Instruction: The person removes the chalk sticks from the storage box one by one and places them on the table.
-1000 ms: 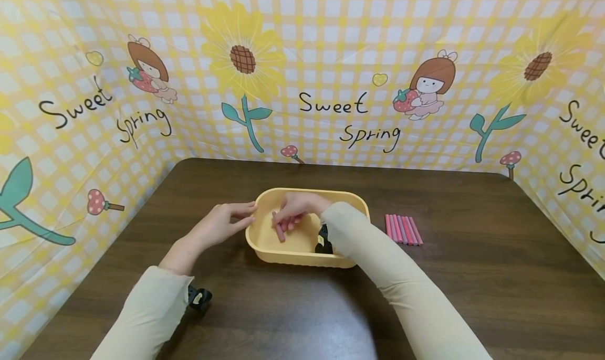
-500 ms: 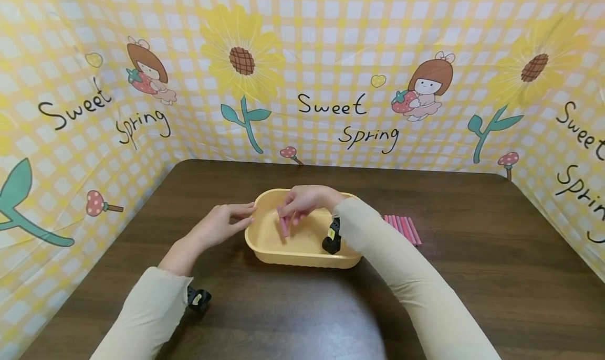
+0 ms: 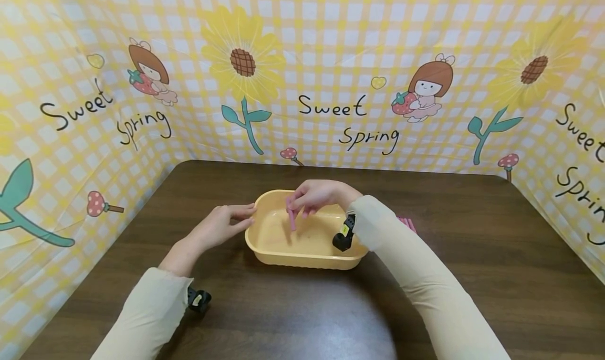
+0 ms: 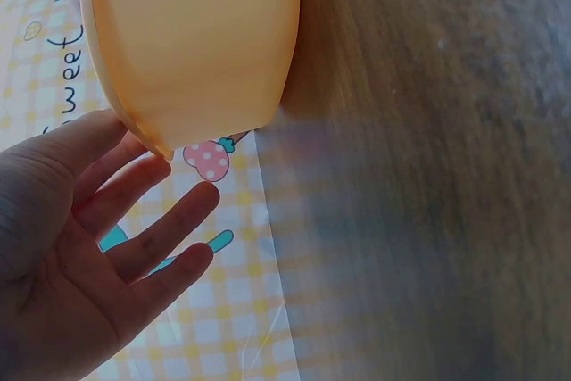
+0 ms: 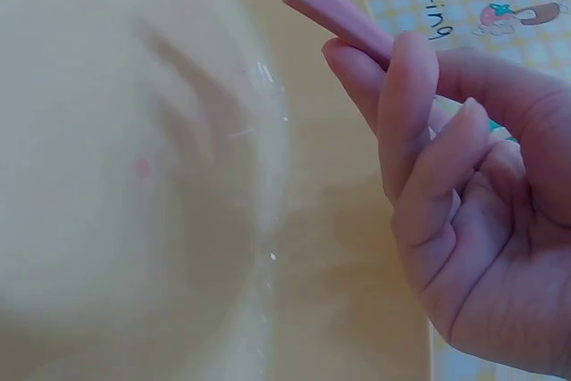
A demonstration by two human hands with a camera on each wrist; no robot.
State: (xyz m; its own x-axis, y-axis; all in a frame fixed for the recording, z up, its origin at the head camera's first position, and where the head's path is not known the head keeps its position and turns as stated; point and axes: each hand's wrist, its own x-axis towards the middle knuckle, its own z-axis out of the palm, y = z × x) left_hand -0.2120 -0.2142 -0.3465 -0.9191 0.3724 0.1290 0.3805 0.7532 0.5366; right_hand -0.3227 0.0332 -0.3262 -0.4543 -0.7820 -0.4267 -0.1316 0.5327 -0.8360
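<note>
A yellow oblong plastic basin (image 3: 304, 262) stands on the table. My left hand (image 3: 218, 226) touches its left end, fingers nearly straight with their tips at the rim; the left wrist view shows the other fingers (image 4: 169, 225) spread loosely below the rim. Inside the basin's outline, my right hand (image 3: 320, 193) pinches a slim pink stick (image 3: 292, 222) between thumb and fingers, its lower end pointing down over the basin floor. Up close in the right wrist view, the pink stick (image 5: 335, 11) has a flat end and a smooth, faceted side.
Right of the basin lies a row of pink sticks (image 3: 407, 223), largely hidden behind my right sleeve (image 3: 416, 268). The brown wooden table (image 3: 293, 307) meets a yellow checked cloth (image 3: 331, 45) at its back and sides. A black wrist camera (image 3: 344, 234) hangs over the basin.
My right hand has lifted the pink stick up from the basin floor and moved right with it. The sleeve now covers more of the row of sticks. The left hand stays at the rim.
</note>
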